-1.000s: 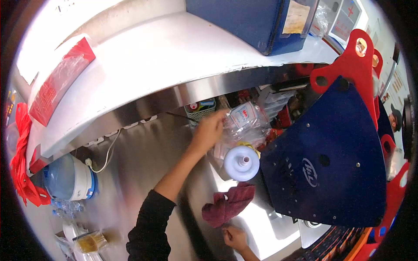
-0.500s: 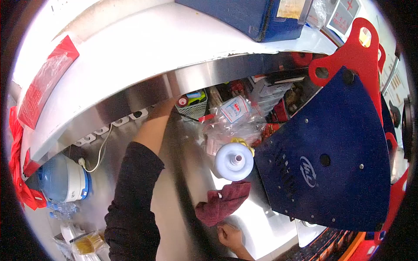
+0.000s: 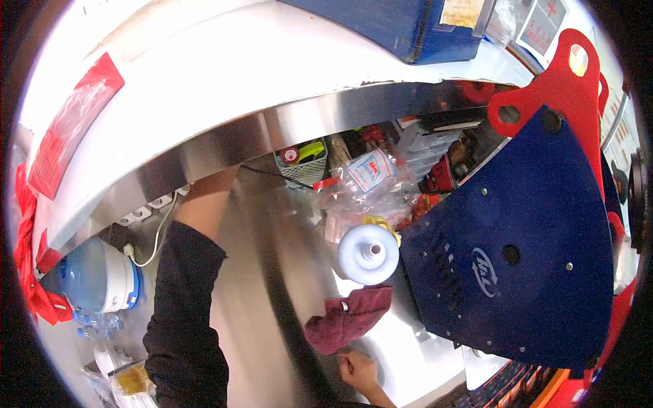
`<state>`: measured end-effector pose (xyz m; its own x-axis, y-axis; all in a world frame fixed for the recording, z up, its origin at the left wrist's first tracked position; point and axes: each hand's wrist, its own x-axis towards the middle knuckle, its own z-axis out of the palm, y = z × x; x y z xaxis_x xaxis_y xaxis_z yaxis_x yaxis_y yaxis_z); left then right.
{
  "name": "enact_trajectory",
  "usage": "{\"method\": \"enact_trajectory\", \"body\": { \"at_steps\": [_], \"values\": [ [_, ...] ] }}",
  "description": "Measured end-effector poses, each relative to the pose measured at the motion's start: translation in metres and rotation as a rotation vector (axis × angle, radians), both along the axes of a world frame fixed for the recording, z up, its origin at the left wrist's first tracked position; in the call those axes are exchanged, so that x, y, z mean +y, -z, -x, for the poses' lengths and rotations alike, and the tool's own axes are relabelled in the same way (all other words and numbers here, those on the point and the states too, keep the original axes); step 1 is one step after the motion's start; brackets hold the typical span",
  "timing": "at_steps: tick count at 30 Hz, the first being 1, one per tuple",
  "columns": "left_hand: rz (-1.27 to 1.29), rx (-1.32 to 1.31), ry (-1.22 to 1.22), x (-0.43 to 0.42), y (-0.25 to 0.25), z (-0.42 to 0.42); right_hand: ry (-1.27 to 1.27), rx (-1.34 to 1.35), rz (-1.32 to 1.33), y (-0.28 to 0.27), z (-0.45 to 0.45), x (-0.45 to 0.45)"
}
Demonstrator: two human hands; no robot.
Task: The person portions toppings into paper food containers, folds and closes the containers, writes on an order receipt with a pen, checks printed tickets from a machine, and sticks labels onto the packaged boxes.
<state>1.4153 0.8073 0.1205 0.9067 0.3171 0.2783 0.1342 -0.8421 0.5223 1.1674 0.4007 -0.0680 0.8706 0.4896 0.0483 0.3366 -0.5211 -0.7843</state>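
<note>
My left forearm point(image 3: 207, 200), in a black sleeve, reaches up under the metal-edged white shelf point(image 3: 224, 81). That edge hides the hand and its fingers; white power sockets point(image 3: 160, 201) and a black cord show near the wrist. My right hand point(image 3: 359, 370) is curled into a fist on the steel worktop point(image 3: 252, 340), with nothing visible in it. Just above it lies a crumpled maroon cloth point(image 3: 350, 319). A pale round bottle with a narrow spout point(image 3: 368, 253) stands beyond the cloth.
A mesh basket point(image 3: 304, 171) holds a red-centred roll and a green item. Plastic bags point(image 3: 371, 177) are heaped beside it. A large blue panel point(image 3: 507, 251) with a red bracket point(image 3: 561, 88) blocks the right. A water jug point(image 3: 88, 275) stands at left.
My left arm has shifted left along the shelf edge, away from the basket, uncovering more of it and the black cord. My right hand and the cloth stay in place.
</note>
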Motion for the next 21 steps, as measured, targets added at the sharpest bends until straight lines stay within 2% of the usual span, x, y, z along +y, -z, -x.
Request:
{"method": "enact_trajectory", "body": {
  "at_steps": [7, 10, 12, 15, 18, 21],
  "values": [
    [-0.071, 0.019, 0.136, -0.058, 0.021, -0.041, 0.029, -0.027, 0.024, 0.003, 0.001, 0.001],
    [-0.056, 0.026, 0.101, -0.070, 0.028, -0.049, 0.001, -0.028, 0.107, 0.007, 0.002, -0.001],
    [-0.072, -0.064, 0.092, -0.082, 0.025, -0.050, 0.024, -0.026, 0.045, 0.005, 0.001, 0.001],
    [-0.359, -0.124, 0.237, -0.106, 0.019, -0.067, 0.032, -0.025, 0.021, -0.001, 0.000, 0.003],
    [-0.389, 0.097, 0.454, -0.130, 0.021, -0.068, -0.001, -0.065, 0.039, 0.005, 0.001, 0.000],
    [-0.184, -0.033, 0.654, -0.140, 0.049, -0.063, 0.012, -0.051, 0.018, 0.006, 0.001, 0.000]
  ]
}}
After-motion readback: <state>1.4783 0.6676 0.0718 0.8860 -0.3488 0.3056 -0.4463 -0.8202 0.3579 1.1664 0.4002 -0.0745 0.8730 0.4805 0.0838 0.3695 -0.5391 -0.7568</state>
